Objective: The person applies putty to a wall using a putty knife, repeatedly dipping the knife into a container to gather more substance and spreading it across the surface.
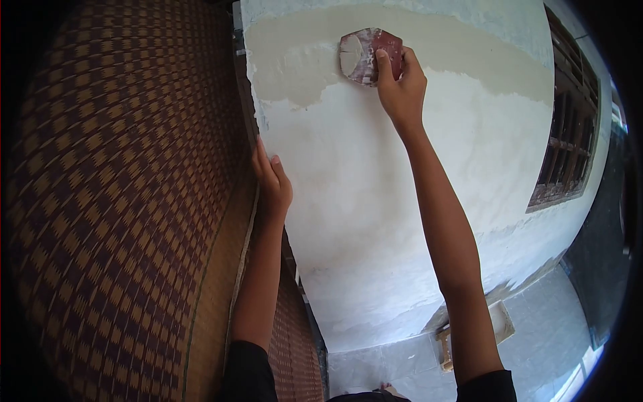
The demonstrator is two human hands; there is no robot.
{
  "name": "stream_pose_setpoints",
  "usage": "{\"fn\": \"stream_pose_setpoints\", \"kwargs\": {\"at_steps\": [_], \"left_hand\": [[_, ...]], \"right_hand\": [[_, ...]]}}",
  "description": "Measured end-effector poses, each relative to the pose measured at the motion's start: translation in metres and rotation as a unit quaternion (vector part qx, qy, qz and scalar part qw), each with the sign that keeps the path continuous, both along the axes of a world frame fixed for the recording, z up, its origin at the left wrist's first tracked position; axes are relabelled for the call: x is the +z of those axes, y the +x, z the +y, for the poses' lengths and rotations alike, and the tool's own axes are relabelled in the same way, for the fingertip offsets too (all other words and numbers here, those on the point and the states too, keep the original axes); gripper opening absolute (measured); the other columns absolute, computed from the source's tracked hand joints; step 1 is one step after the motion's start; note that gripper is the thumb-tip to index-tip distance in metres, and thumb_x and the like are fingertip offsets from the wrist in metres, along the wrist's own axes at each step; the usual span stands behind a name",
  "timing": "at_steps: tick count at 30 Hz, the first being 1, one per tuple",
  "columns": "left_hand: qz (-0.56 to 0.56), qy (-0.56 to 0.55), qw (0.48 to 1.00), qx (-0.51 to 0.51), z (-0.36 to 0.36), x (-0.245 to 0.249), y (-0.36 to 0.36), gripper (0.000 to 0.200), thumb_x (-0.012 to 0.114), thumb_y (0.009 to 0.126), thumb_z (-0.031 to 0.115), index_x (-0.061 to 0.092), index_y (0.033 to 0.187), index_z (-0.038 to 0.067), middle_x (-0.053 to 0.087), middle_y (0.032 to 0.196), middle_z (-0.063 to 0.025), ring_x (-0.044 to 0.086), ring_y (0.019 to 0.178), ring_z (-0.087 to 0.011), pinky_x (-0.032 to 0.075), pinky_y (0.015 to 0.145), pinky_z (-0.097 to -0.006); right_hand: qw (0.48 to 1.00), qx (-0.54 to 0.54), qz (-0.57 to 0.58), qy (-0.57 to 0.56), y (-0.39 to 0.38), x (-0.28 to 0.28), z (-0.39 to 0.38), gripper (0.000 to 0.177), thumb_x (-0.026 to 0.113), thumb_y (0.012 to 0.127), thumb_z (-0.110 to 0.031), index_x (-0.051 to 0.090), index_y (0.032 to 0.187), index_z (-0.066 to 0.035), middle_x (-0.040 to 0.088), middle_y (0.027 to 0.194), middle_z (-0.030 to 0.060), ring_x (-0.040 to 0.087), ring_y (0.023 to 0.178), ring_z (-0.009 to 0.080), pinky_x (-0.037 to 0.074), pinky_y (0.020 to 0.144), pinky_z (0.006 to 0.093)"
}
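Note:
My right hand (400, 84) is raised high and presses a reddish sheet of sandpaper (367, 55), dusted white, flat against the white wall (375, 194). The sheet sits on the border between the smooth white plaster below and a darker beige band (469, 47) above. My left hand (271, 181) rests with its fingers together on the wall's left edge, beside a woven mat (120, 201), and holds nothing.
The brown-and-yellow woven mat stands upright along the whole left side. A dark barred window (569, 120) is set in the wall at the right. On the grey tiled floor (536, 335) below lies a small wooden tray (499, 321) with white paste.

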State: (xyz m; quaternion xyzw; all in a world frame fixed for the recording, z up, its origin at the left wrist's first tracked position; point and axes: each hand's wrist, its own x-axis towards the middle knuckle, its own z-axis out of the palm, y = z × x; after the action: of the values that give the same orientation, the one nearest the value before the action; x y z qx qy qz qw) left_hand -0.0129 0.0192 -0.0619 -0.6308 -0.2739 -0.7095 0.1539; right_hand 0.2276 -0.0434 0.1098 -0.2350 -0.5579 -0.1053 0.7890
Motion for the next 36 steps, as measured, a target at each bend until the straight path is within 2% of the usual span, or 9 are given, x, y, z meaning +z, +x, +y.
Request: {"fn": "stream_pose_setpoints", "kwargs": {"at_steps": [6, 12, 14, 18, 22, 27, 30, 32, 36], "left_hand": [[-0.004, 0.002, 1.0, -0.006, -0.002, 0.001, 0.0, 0.051, 0.033, 0.105, 0.018, 0.024, 0.151, -0.002, 0.034, 0.143, -0.0258, 0.042, 0.13, -0.037, 0.038, 0.106, -0.0442], [-0.017, 0.015, 1.0, 0.002, 0.0, 0.0, 0.002, 0.05, 0.036, 0.105, 0.016, 0.026, 0.151, -0.003, 0.038, 0.141, -0.0258, 0.044, 0.126, -0.0363, 0.039, 0.103, -0.0435], [-0.012, 0.024, 1.0, 0.012, 0.002, -0.001, 0.0, 0.05, 0.036, 0.105, 0.016, 0.027, 0.15, -0.003, 0.038, 0.14, -0.0257, 0.044, 0.126, -0.0363, 0.039, 0.103, -0.0436], [-0.001, -0.007, 1.0, -0.004, -0.003, -0.001, -0.001, 0.052, 0.031, 0.106, 0.021, 0.022, 0.152, -0.001, 0.029, 0.147, -0.0257, 0.04, 0.133, -0.0371, 0.037, 0.108, -0.0456], [0.001, -0.002, 1.0, -0.001, -0.003, 0.0, -0.001, 0.052, 0.032, 0.106, 0.021, 0.023, 0.152, -0.001, 0.03, 0.146, -0.026, 0.04, 0.133, -0.0374, 0.037, 0.108, -0.0458], [-0.019, 0.024, 0.999, -0.012, 0.0, 0.0, 0.002, 0.05, 0.036, 0.105, 0.017, 0.028, 0.15, -0.003, 0.038, 0.141, -0.025, 0.045, 0.126, -0.0358, 0.039, 0.103, -0.0433], [-0.021, 0.028, 0.999, -0.003, 0.001, -0.001, 0.005, 0.05, 0.036, 0.105, 0.017, 0.028, 0.15, -0.003, 0.038, 0.141, -0.0246, 0.045, 0.126, -0.0359, 0.039, 0.103, -0.0431], [-0.016, 0.03, 0.999, 0.003, 0.001, -0.001, 0.003, 0.05, 0.036, 0.105, 0.017, 0.028, 0.15, -0.003, 0.039, 0.141, -0.0245, 0.044, 0.126, -0.036, 0.038, 0.104, -0.0431], [-0.018, 0.02, 1.0, -0.004, -0.002, -0.001, 0.004, 0.05, 0.036, 0.105, 0.016, 0.028, 0.15, -0.002, 0.038, 0.141, -0.0245, 0.044, 0.127, -0.0361, 0.038, 0.104, -0.0431]], "right_hand": [[0.982, -0.129, -0.139, 0.013, -0.017, 0.002, 0.009, 0.029, 0.065, 0.089, -0.024, 0.063, 0.103, 0.001, 0.064, 0.079, 0.0142, 0.057, 0.081, 0.0292, 0.047, 0.073, 0.0408], [0.997, -0.056, 0.057, -0.015, 0.027, 0.0, -0.008, 0.031, 0.066, 0.09, -0.024, 0.063, 0.103, 0.004, 0.07, 0.086, 0.018, 0.069, 0.077, 0.0257, 0.054, 0.073, 0.0362], [0.993, 0.097, 0.057, -0.03, 0.008, -0.001, -0.015, 0.031, 0.066, 0.092, -0.025, 0.063, 0.104, 0.003, 0.07, 0.086, 0.0166, 0.069, 0.081, 0.0244, 0.053, 0.074, 0.0362], [0.994, -0.013, -0.104, 0.042, -0.054, -0.007, -0.003, 0.024, 0.065, 0.09, -0.024, 0.063, 0.101, -0.003, 0.061, 0.076, 0.0136, 0.052, 0.076, 0.0284, 0.043, 0.075, 0.0413], [0.979, -0.124, -0.156, 0.043, -0.072, -0.008, 0.021, 0.024, 0.064, 0.088, -0.024, 0.063, 0.101, -0.003, 0.063, 0.078, 0.0125, 0.054, 0.079, 0.0308, 0.042, 0.077, 0.0427], [0.991, -0.127, -0.032, -0.013, -0.008, -0.002, 0.003, 0.025, 0.066, 0.086, -0.02, 0.064, 0.1, 0.0, 0.067, 0.08, 0.0143, 0.06, 0.079, 0.0282, 0.05, 0.073, 0.0403], [0.998, 0.032, 0.045, -0.019, 0.013, -0.004, -0.005, 0.025, 0.066, 0.089, -0.022, 0.064, 0.099, 0.001, 0.067, 0.085, 0.0171, 0.066, 0.071, 0.0251, 0.053, 0.069, 0.0363], [0.998, 0.068, 0.012, -0.013, -0.01, -0.003, -0.009, 0.025, 0.066, 0.09, -0.022, 0.065, 0.1, 0.0, 0.066, 0.084, 0.0162, 0.065, 0.073, 0.0253, 0.051, 0.069, 0.0364], [0.989, -0.011, -0.143, 0.039, -0.066, -0.004, -0.008, 0.025, 0.066, 0.088, -0.024, 0.064, 0.1, -0.002, 0.062, 0.076, 0.0168, 0.055, 0.077, 0.031, 0.044, 0.074, 0.0425]]}}
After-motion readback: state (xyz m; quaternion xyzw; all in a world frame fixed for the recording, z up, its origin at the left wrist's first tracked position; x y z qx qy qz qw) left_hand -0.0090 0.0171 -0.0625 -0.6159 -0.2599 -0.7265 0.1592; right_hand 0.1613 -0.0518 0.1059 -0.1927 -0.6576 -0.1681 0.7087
